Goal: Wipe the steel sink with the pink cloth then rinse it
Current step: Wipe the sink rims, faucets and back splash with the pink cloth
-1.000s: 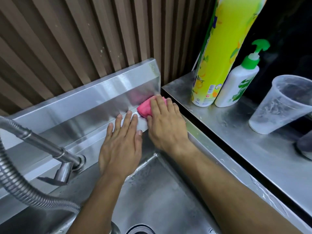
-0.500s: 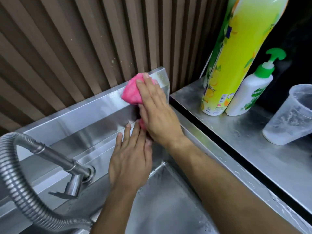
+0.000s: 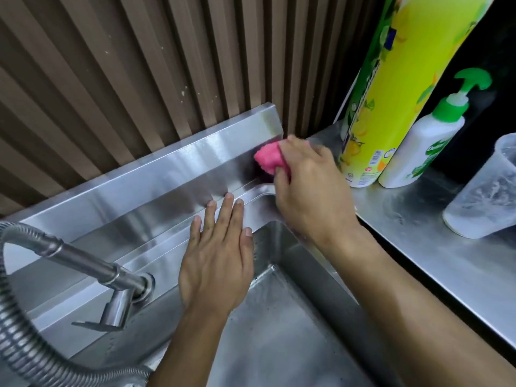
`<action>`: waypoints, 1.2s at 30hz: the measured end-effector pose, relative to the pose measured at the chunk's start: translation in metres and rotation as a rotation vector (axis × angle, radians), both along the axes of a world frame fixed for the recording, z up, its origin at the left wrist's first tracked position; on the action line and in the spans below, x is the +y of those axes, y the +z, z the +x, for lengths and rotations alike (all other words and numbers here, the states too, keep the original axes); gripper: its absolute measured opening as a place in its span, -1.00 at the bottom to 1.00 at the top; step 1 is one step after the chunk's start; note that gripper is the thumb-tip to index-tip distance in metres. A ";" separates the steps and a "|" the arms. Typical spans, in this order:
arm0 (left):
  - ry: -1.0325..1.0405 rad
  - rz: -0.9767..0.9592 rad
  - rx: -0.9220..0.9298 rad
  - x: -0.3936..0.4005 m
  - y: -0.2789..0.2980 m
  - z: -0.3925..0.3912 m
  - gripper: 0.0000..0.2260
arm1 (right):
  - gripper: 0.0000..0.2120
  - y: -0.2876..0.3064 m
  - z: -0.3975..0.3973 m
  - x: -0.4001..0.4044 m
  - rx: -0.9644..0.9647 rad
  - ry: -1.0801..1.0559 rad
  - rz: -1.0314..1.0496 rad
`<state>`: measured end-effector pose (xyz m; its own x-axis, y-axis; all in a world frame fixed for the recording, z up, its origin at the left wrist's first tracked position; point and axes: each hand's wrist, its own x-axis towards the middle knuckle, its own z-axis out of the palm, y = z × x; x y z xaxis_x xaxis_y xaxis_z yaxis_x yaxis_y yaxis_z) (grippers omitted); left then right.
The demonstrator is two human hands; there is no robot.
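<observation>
Nearest the camera lies the basin of the steel sink (image 3: 279, 331), its wet floor sloping down toward the bottom edge of the view, with both forearms reaching over it. At the left a ribbed steel hose (image 3: 16, 342) curves up into the faucet (image 3: 83, 263), whose lever (image 3: 111, 311) hangs down over the sink's back ledge.

Further in, the left hand (image 3: 216, 263) lies flat on that back ledge, palm down, fingers straight and close together, pointing away toward the backsplash; it holds nothing.

Beyond it, at the far right corner of the sink, the right hand (image 3: 304, 191) grips the pink cloth (image 3: 269, 159), bunched into a wad with fingers curled over it. The cloth is pressed against the upright steel backsplash (image 3: 156, 177), just above the ledge and close to the backsplash's right end. The exposed wad pokes out to the left of the fingers; its long axis cannot be told.

To the right, on the steel counter (image 3: 418, 247), stand a tall yellow-green bottle (image 3: 391, 93), a white pump bottle (image 3: 421, 146) with a green top touching or just beside it, and nearer, a cloudy plastic cup (image 3: 485, 194). Behind everything runs a brown slatted wall (image 3: 125, 79).
</observation>
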<state>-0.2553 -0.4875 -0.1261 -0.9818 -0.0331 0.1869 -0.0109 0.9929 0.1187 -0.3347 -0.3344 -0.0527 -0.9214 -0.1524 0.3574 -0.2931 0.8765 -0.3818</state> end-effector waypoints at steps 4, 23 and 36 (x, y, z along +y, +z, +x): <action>-0.009 0.017 -0.017 0.003 0.006 0.002 -0.48 | -0.44 -0.030 0.011 -0.013 -0.242 0.011 0.319; -0.343 0.030 -0.093 0.019 0.015 -0.039 -0.51 | -0.37 -0.036 0.076 0.047 -0.278 0.025 0.423; -0.379 -0.019 -0.105 0.021 0.016 -0.034 -0.51 | -0.49 -0.038 0.089 0.047 -0.210 0.084 0.395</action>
<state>-0.2897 -0.4665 -0.1102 -0.9375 0.3384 0.0817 0.3462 0.9308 0.1176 -0.2461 -0.2873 -0.0904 -0.9465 -0.3165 0.0636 -0.3210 0.9435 -0.0818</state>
